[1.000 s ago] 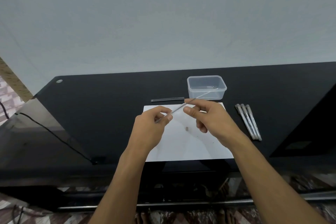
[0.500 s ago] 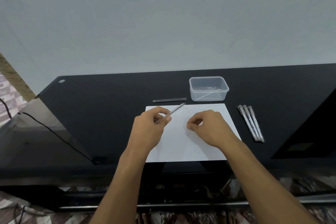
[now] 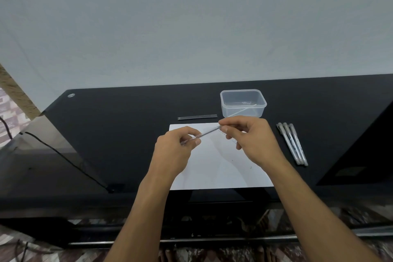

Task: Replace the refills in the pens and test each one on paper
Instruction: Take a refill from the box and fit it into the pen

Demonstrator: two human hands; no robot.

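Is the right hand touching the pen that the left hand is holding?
Touching. In the head view the right hand pinches the far end of the pen, while the left hand grips its near end.

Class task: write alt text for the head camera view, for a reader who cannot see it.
Two bare hands, left hand and right hand, hold a slim clear pen above a white paper sheet on a black glass table. Behind lie thin dark refills, a clear plastic tub and three grey pens.

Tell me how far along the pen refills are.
Done: a used refill lies in the tub, and faint marks show on the paper. In hand: the left hand and right hand hold one pen over it. Left: spare refills beside the tub; three pens lie to the right, whether refilled unclear.
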